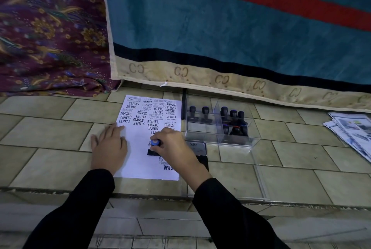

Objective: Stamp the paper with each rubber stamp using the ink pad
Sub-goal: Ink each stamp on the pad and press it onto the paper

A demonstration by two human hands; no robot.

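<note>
On the lower half of the paper (136,148), your stamp (155,142) stands with its dark base against the sheet, and this is where a print can spoil. Rock or twist the handle and the mark will probably smear. Press unevenly and one end may come out faint. Older prints (148,112) lie very near the base, one just beyond it and a boxed one just below, so a small slide could lay the new mark over them. When you lift, the sheet may cling to the rubber and rise with it unless it is held flat.

Your right hand (174,146) has its fingers curled round the blue-topped handle, gripping it from above. Your left hand (109,146) lies spread and flat, palm down, over the left edge of the paper and partly on the tiled floor (50,160), pinning the sheet. The two hands are near each other but not touching.

Your right wrist crosses the ink pad (200,148), which sits just right of the paper and is partly hidden. A dragging sleeve there could pick up ink and carry it onto the sheet. The other stamps (232,116) wait upright in the clear box (236,142) beyond the pad, well clear of your hands.
</note>
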